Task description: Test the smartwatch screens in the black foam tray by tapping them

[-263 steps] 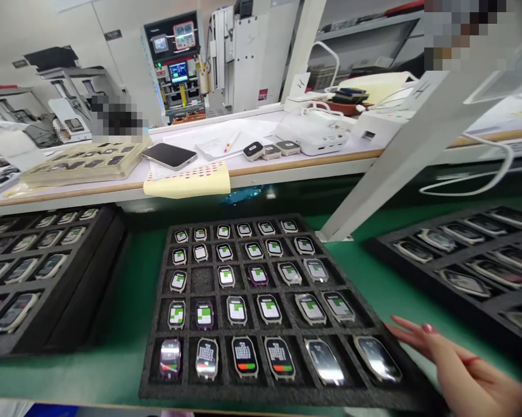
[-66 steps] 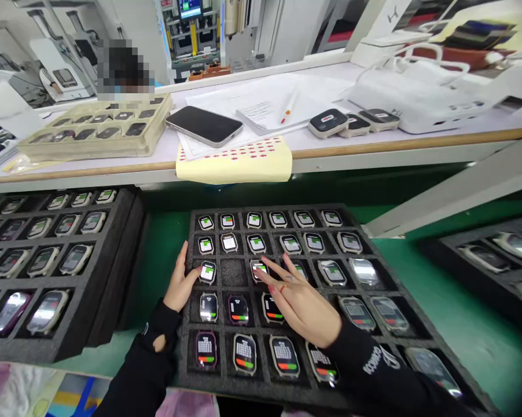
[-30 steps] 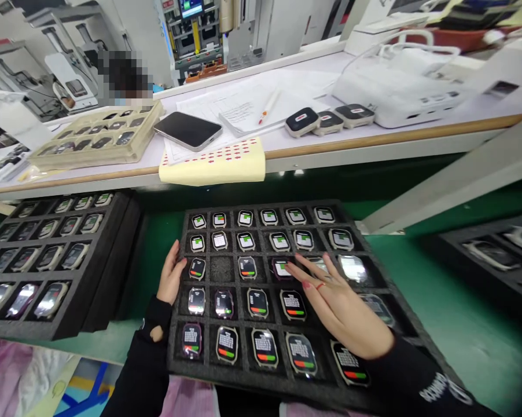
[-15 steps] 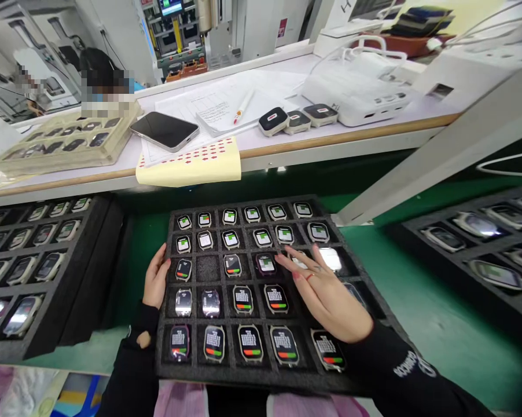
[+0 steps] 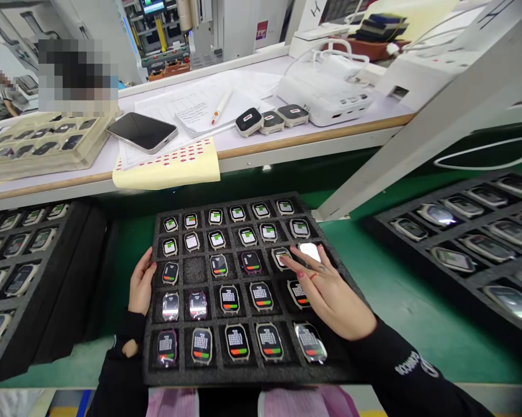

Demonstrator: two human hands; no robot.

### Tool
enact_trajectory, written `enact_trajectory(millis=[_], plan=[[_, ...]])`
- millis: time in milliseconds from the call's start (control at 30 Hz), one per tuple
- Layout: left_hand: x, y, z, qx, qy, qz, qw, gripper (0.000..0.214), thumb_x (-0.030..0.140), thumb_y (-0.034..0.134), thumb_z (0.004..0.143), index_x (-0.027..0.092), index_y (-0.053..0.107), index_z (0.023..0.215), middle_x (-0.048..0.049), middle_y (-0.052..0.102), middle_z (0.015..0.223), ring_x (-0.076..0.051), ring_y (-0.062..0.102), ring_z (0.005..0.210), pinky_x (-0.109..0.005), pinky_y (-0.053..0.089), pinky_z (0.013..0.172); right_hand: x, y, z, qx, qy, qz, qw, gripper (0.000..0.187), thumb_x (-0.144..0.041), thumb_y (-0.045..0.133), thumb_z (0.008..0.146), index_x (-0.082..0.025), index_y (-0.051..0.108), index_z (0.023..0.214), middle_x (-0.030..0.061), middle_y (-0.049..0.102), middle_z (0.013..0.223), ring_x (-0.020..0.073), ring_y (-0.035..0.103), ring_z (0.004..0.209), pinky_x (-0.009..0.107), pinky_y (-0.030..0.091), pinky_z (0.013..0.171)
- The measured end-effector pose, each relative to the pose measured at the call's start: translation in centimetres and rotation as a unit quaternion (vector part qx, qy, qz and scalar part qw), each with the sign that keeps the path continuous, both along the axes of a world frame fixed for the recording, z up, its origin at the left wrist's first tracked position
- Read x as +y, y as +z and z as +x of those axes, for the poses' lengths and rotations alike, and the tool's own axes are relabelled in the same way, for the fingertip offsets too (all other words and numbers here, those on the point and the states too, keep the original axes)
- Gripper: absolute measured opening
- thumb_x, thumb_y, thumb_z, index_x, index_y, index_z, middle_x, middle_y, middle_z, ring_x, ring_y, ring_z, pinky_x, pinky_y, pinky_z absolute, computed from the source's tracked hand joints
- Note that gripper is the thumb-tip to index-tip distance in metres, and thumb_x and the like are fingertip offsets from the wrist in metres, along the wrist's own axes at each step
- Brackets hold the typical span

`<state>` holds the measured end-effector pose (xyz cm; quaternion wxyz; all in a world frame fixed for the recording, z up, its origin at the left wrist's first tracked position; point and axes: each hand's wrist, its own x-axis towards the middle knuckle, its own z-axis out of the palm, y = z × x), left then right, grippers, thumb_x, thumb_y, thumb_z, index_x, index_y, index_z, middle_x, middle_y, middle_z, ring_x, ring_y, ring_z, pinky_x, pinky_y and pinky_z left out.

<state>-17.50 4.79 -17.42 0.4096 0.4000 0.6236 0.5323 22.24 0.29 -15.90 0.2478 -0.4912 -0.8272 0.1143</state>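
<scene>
A black foam tray (image 5: 239, 376) lies on the green belt in front of me, its pockets filled with smartwatch bodies with lit screens; one pocket (image 5: 194, 269) in the third row is empty. My right hand (image 5: 330, 292) lies flat over the tray's right side, fingers stretched out, fingertips on a watch (image 5: 282, 256) in the third row. My left hand (image 5: 140, 284) rests open against the tray's left edge, thumb near a watch (image 5: 170, 272) showing red and green bars. Both arms wear black sleeves.
More black trays of watches sit at the left (image 5: 30, 289) and right (image 5: 469, 243). Behind runs a white shelf with a phone (image 5: 142, 131), a yellow sticker sheet (image 5: 169, 168), papers, a pen, small black devices (image 5: 249, 120) and a beige tray (image 5: 39, 142). A white slanted post (image 5: 417, 121) crosses right.
My right hand has slid rightward along the third row of watches, touching one after another. The left hand stays at the tray's left edge. The view has shifted slightly right.
</scene>
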Motion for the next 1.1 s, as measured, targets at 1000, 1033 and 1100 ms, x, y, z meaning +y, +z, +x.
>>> enact_trajectory(millis=[1000,1033,1100], plan=[[0.3,0.3,-0.1,0.008,0.021,-0.008,1.0,0.056,0.038,0.073,0.074,0.018,0.066,0.126,-0.0107,0.062,0.137,-0.033,0.051,0.133,-0.049,0.036,0.117,0.1,-2.0,6.0,0.11,-0.169,-0.002,0.979,0.045,-0.032,0.027,0.107,-0.017,0.054,0.14,0.0094,0.059,0.138,0.028,0.042,0.138,0.061,0.024,0.119],[0.5,0.3,-0.1,0.009,0.019,-0.009,1.0,0.055,0.038,0.073,0.075,0.018,0.066,0.126,-0.0105,0.062,0.137,-0.033,0.051,0.133,-0.049,0.036,0.117,0.3,-2.2,6.3,0.124,-0.18,-0.004,0.976,0.045,-0.033,0.029,0.107,-0.018,0.055,0.14,0.0089,0.058,0.138,0.028,0.043,0.137,0.059,0.027,0.119],[1.2,0.2,-0.3,0.015,0.012,-0.012,1.0,0.053,0.037,0.071,0.076,0.019,0.066,0.126,-0.0103,0.062,0.137,-0.033,0.052,0.132,-0.049,0.037,0.117,0.8,-2.4,6.7,0.14,-0.183,-0.003,0.973,0.044,-0.035,0.031,0.107,-0.02,0.058,0.138,0.0082,0.058,0.139,0.028,0.045,0.136,0.056,0.031,0.118]])
